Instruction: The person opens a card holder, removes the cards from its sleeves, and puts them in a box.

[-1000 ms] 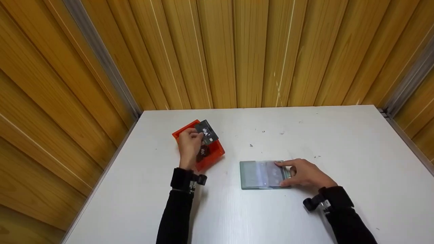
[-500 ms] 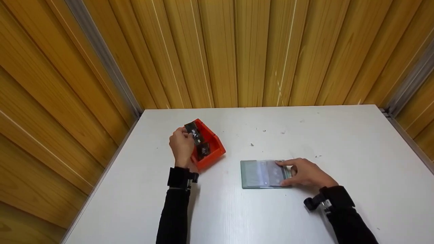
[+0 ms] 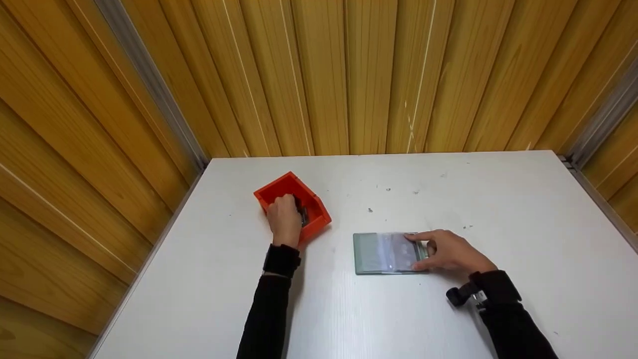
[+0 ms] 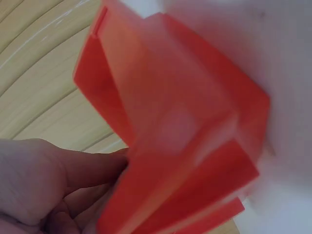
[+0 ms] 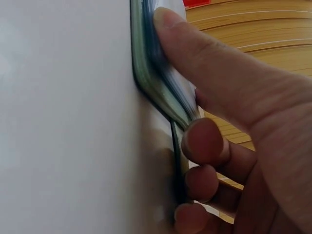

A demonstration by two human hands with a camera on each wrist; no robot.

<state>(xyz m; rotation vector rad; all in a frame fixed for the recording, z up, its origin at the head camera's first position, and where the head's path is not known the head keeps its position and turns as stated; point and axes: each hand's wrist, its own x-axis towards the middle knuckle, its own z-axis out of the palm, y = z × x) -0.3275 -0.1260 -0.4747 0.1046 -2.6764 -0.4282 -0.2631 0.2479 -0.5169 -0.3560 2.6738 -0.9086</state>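
Note:
My left hand (image 3: 285, 214) reaches down into an orange-red plastic bin (image 3: 319, 215), its knuckles upward and its fingertips hidden. Dark cards (image 3: 303, 214) show beside the fingers inside the bin; I cannot tell whether the hand holds one. In the left wrist view, the bin's wall (image 4: 161, 92) covers the fingertips of the left hand (image 4: 83, 175). My right hand (image 3: 451, 253) pinches the right edge of a pale green card holder (image 3: 365, 254) with clear plastic sleeves (image 3: 396, 253). In the right wrist view, the thumb lies on the sleeves and the fingers curl at the edge (image 5: 163, 92).
Both things stand on a white table (image 3: 319, 319), the bin to the left of the holder and farther back. Wood-patterned panels (image 3: 324, 75) rise behind the table and along its sides. Small dark marks (image 3: 370, 210) speckle the tabletop.
My left hand held a black VIP card over the bin, drew it left, then lowered into the bin; that card is no longer plainly visible. The right hand keeps its place on the card holder.

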